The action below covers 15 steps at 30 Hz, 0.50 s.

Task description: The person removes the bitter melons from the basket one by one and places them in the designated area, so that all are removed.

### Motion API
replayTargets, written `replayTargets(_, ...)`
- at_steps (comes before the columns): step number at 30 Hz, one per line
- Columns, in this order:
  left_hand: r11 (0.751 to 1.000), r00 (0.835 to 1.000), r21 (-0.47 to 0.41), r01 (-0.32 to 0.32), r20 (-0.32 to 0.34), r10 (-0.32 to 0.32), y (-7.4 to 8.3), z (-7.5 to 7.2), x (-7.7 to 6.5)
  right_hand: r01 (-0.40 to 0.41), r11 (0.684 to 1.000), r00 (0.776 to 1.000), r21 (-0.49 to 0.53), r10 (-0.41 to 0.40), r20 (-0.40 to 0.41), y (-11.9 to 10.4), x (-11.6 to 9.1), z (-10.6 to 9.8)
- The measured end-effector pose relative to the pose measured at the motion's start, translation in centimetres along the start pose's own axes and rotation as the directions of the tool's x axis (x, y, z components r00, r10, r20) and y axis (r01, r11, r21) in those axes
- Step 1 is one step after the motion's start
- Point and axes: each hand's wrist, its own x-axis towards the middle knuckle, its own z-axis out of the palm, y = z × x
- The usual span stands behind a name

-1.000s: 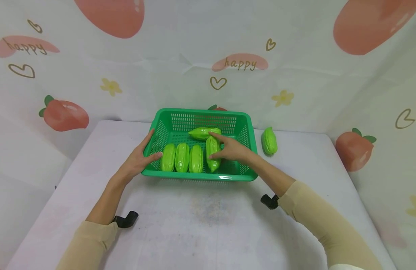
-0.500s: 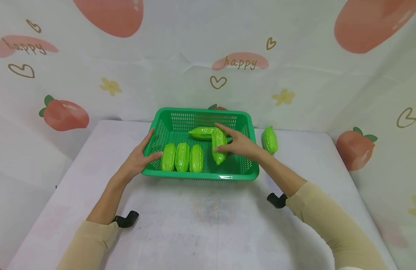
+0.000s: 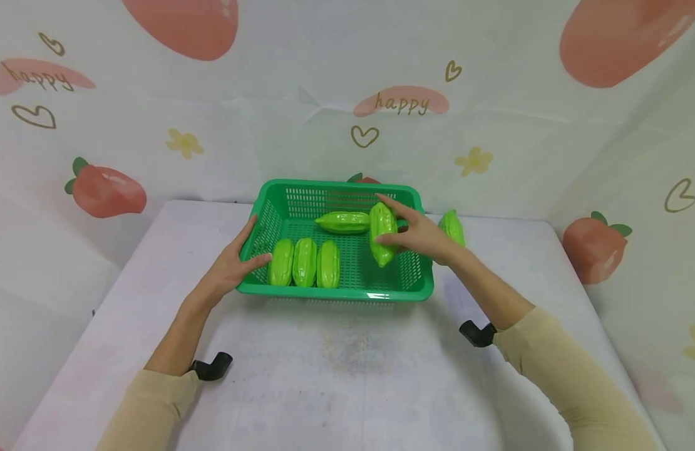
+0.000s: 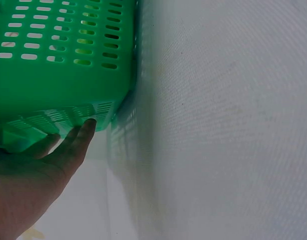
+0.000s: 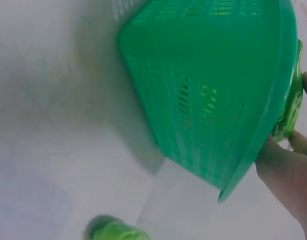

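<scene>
A green plastic basket (image 3: 302, 292) holds several glossy, ridged green bitter melons. My left hand (image 3: 220, 275) grips its left side, thumb over the rim and fingers along the outer wall; the left wrist view shows those fingers (image 4: 76, 145) against the wall. With thumb and fingers my right hand (image 3: 426, 237) pinches one bitter melon (image 3: 382, 220), raised pointed end down over the basket's right half. Three upright bitter melons (image 3: 305, 263) stand side by side at the front left inside. Another bitter melon (image 3: 342, 222) lies crosswise at the back.
Outside the basket, right of it, one more bitter melon (image 3: 451, 227) lies on the white-covered table (image 3: 347, 376), partly behind my right hand. A printed cloth backdrop (image 3: 302, 125) rises just behind the basket. Black wrist mounts (image 3: 212, 367) stick out from both forearms.
My right hand has lifted the bitter melon from beside the front row and carried it right and back. The left hand and basket have stayed in place.
</scene>
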Motion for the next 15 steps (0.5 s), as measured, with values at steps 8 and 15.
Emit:
replayTargets(8,1.0,1.0,-0.003,-0.01,0.001,0.01,0.1,-0.1,0.0,0.018,1.0,0.999,-0.003,-0.018,-0.036,0.0,-0.9,-1.4)
replayTargets(15,1.0,1.0,-0.005,-0.015,0.001,0.015,-0.2,-0.1,0.0,0.031,0.999,0.998,-0.025,-0.032,-0.059,0.5,-1.8,-2.6)
